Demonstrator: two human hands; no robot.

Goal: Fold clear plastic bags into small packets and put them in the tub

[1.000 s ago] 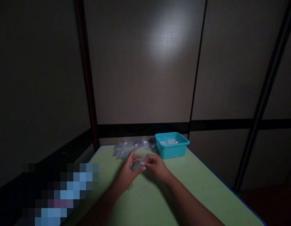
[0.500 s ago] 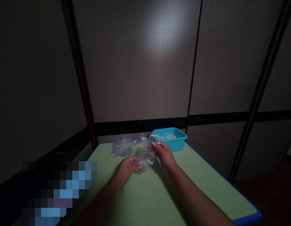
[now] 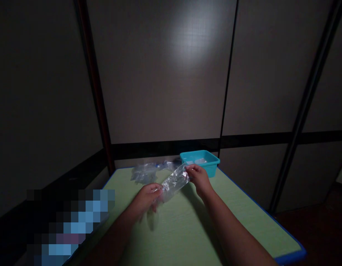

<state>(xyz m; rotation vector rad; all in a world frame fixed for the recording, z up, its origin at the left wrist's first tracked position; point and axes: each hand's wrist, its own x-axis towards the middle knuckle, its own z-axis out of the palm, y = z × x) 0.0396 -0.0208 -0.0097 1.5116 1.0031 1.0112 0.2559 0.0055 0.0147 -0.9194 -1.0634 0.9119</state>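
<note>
A clear plastic bag (image 3: 175, 181) is stretched slantwise between my two hands, above the table. My left hand (image 3: 151, 194) pinches its lower left end, fingers closed. At the upper right end my right hand (image 3: 198, 177) grips it between thumb and fingers, just in front of the turquoise basket (image 3: 211, 170). Behind my left hand, a loose pile of clear plastic bags (image 3: 144, 173) lies near the table's far edge. More crumpled clear plastic (image 3: 168, 165) lies between that pile and the basket.
The light green table (image 3: 176, 232) has a blue edge and stands against dark wall panels (image 3: 165, 88). Some whitish, flat pieces (image 3: 200, 160) lie inside the basket. A pixelated patch covers the lower left.
The crumpled bag has been pulled out straight between my hands. My right hand has shifted slightly right, my left slightly left.
</note>
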